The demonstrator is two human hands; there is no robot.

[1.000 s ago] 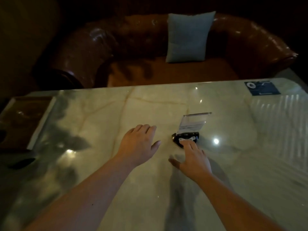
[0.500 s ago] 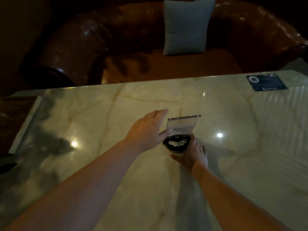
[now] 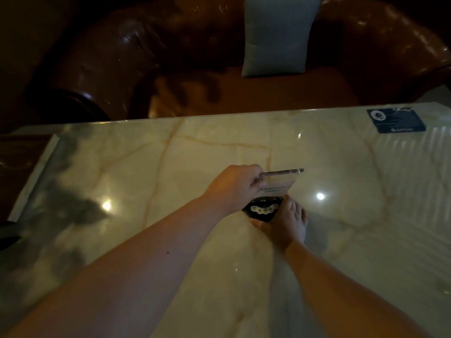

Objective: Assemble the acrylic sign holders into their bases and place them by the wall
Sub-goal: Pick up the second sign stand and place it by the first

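Note:
A clear acrylic sign panel [image 3: 283,181] stands upright in a black round base [image 3: 263,211] near the middle of the glossy marble table [image 3: 170,167]. My left hand [image 3: 234,186] grips the panel's upper left corner, fingers closed over its top edge. My right hand [image 3: 285,223] wraps around the base from the near right side, thumb under its front. The base shows a row of small white dots on its front face. The panel's lower edge is hidden behind my left hand and the base.
A dark blue card [image 3: 395,120] lies flat at the table's far right corner. A brown leather sofa [image 3: 146,57] with a grey cushion [image 3: 278,35] sits beyond the far edge. A dark wooden surface [image 3: 22,162] adjoins the table's left end.
My left hand moved right from the bare tabletop and closed on the panel's top corner. My right hand went from touching the base to wrapping around it.

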